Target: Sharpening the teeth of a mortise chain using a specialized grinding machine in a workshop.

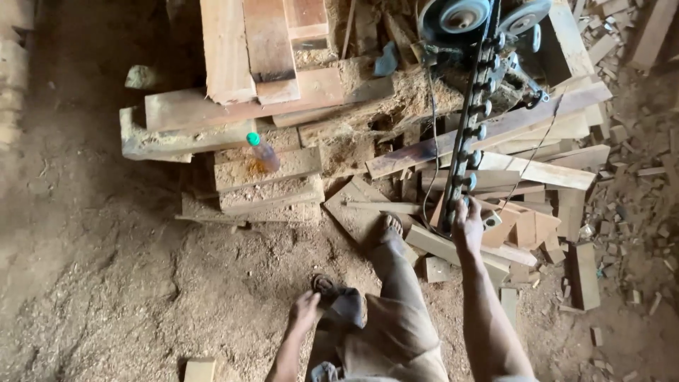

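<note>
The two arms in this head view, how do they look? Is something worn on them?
Both arms are bare: no sleeves, gloves, watch or rings show on the left hand or the right hand. Each forearm is lean and uncovered up to the frame edge. Fingers look dusty; finer details are too small to tell.

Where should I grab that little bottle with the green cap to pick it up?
Grab the bottle around its clear middle, coming down from above. It lies tilted on a sawdusty plank, green cap pointing up-left, so its long sides are open and fingers can probably close across them. The cap end is narrower and likely slippier. Neither the left hand nor the right hand is near it.
</note>
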